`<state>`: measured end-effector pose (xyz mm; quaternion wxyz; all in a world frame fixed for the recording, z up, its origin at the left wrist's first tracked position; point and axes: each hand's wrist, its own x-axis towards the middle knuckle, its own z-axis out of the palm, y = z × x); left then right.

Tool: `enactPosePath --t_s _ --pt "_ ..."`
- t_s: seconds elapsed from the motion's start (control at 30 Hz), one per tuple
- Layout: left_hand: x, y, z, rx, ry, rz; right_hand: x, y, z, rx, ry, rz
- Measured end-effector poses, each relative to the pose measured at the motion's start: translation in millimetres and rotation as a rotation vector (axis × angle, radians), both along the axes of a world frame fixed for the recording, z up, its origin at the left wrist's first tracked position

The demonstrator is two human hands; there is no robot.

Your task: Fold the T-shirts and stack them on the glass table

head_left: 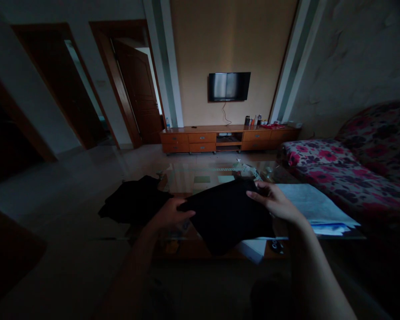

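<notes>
A dark piece of cloth (231, 215), perhaps a garment, is stretched between my two hands above the front of a glass table. My left hand (173, 213) pinches its left upper corner, thumb on top. At the right upper corner my right hand (271, 199) grips the same cloth between thumb and fingers. The cloth hangs down toward me in front of the table edge; dim light hides its exact kind. Further left, a second black cloth (135, 200) lies crumpled on the table's left end, apart from my left hand.
On the glass table (183, 178), a pale flat bag (311, 204) lies to the right. A floral sofa (340, 173) flanks the right side. Beyond stand a low wooden cabinet (203, 138) with bottles and a wall television (229, 86). A white box (253, 250) shows beneath the glass.
</notes>
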<state>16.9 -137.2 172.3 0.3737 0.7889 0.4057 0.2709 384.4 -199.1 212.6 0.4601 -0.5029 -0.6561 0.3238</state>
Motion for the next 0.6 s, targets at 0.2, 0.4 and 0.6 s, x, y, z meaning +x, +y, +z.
enactPosePath --t_s 0.2,0.4,0.6 --pt "-9 2 2.5 -0.099 -0.264 0.029 -3 -3 3.0 -0.088 0.044 0.001" --pt "-4 -8 15.9 -0.225 -0.861 0.207 -23 -8 16.3 -0.209 0.328 0.072" --pt "9 -8 -1.6 -0.717 -0.809 0.164 -37 15 -3.3 -0.278 0.392 -0.019"
